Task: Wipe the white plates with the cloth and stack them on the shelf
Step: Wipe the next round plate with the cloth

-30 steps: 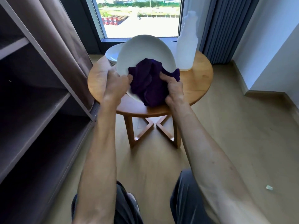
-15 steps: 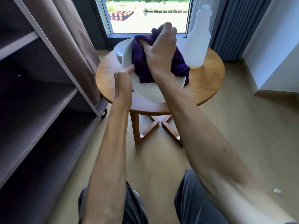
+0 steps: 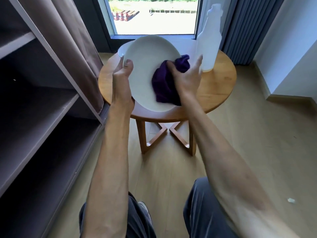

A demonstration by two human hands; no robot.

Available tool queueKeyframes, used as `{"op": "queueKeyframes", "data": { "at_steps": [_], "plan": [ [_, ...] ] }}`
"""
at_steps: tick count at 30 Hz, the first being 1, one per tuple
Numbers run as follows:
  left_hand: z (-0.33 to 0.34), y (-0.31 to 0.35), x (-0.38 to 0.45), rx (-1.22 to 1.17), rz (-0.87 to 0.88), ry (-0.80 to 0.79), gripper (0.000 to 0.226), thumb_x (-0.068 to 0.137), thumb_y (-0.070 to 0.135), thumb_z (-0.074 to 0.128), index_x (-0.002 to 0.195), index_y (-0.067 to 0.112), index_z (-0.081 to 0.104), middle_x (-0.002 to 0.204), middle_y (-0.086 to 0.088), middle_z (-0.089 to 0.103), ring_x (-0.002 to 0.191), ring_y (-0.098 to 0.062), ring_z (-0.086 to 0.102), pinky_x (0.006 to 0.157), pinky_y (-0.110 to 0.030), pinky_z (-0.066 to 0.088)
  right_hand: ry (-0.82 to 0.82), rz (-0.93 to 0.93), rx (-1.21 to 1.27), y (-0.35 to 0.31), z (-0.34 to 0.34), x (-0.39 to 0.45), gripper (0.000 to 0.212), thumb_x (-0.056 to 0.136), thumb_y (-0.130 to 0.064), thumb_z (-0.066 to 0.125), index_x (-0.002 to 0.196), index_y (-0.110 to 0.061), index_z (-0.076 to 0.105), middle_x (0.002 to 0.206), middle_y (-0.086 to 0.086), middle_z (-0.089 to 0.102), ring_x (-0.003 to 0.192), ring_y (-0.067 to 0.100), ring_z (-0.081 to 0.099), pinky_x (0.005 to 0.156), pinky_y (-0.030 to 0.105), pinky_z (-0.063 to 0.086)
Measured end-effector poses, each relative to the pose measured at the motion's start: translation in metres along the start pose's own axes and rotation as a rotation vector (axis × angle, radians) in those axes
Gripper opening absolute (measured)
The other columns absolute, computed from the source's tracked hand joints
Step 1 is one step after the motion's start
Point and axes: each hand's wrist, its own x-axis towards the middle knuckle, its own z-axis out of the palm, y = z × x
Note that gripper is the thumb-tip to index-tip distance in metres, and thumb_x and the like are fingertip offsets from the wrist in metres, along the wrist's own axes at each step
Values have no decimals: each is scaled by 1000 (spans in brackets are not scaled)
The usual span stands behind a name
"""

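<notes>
A white plate (image 3: 145, 66) is held tilted toward me above the round wooden table (image 3: 221, 90). My left hand (image 3: 122, 78) grips its left rim, thumb on the face. My right hand (image 3: 186, 78) presses a dark purple cloth (image 3: 164, 86) against the plate's lower right part. Behind the held plate, the edge of another white plate (image 3: 121, 50) shows on the table's far left. The dark shelf unit (image 3: 51, 107) stands at my left, its visible boards bare.
A translucent white spray bottle (image 3: 210, 36) stands on the table's far right, close to my right fingers. A brown curtain (image 3: 68, 40) hangs between shelf and table. Window behind, grey curtain at right, wooden floor, a small scrap (image 3: 291, 200) on it.
My right hand has swept the cloth from the plate's top down to its lower right. The left hand keeps its hold on the rim, and the plate's face shows more.
</notes>
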Motion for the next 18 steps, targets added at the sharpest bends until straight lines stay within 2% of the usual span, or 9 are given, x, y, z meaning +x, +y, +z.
{"op": "queueKeyframes", "data": {
  "at_steps": [2,4,6,9,11,13,14,16,18],
  "plan": [
    [1,-2,-2,12,-11,4,25,108,18,39,123,22,59,111,-1,68,104,-20,67,80,-35,59,-190,241,191,-7,-17,11,54,81,-58,75,113,-16,65,110,5,70,109,25,67,89,33,54],
    [5,-5,-2,-8,-55,40,32,106,21,43,136,17,56,117,-4,67,109,-23,65,84,-39,58,-263,290,359,-10,-28,14,27,88,-36,78,94,-13,67,93,6,73,92,24,73,82,36,61],
    [9,-9,-1,-35,-59,158,42,102,26,52,143,15,52,124,-7,65,113,-25,64,91,-43,58,-225,257,417,-9,-29,16,20,87,-24,80,87,-11,64,90,8,73,89,25,73,85,40,62],
    [12,-12,-4,-98,-58,270,67,83,36,71,143,13,50,123,-9,67,109,-26,68,89,-46,61,-124,259,484,-10,-24,16,20,84,-17,82,79,-12,63,85,8,71,85,25,73,83,40,63],
    [11,-17,-5,-51,-41,366,70,74,36,72,138,17,53,125,-10,65,111,-25,66,91,-45,61,-77,291,541,-5,-15,16,17,82,-16,83,78,-14,67,87,8,74,87,25,73,84,44,62],
    [12,-26,-3,-54,-28,470,47,78,24,71,123,20,59,118,-8,66,108,-21,66,96,-47,58,-16,382,646,-2,-5,12,14,85,-14,80,82,-20,68,90,5,75,88,24,73,88,43,61],
    [18,-32,-5,-55,-32,462,39,83,13,69,121,18,59,114,-7,68,104,-18,67,96,-44,58,16,437,707,-2,0,9,14,87,-13,78,85,-22,67,91,3,74,87,23,72,88,40,60],
    [32,-44,-12,80,-23,363,45,93,-2,60,135,12,52,120,-6,67,107,-12,67,93,-27,58,17,519,820,-1,11,-1,12,89,-10,76,96,-17,68,94,5,74,84,21,71,81,36,61],
    [38,-52,-16,187,54,335,57,98,-1,55,151,12,38,140,-8,57,124,-14,59,94,-13,52,-49,535,834,4,20,-11,30,86,-10,80,113,-8,68,101,10,75,86,24,73,76,35,62]
  ]
}}
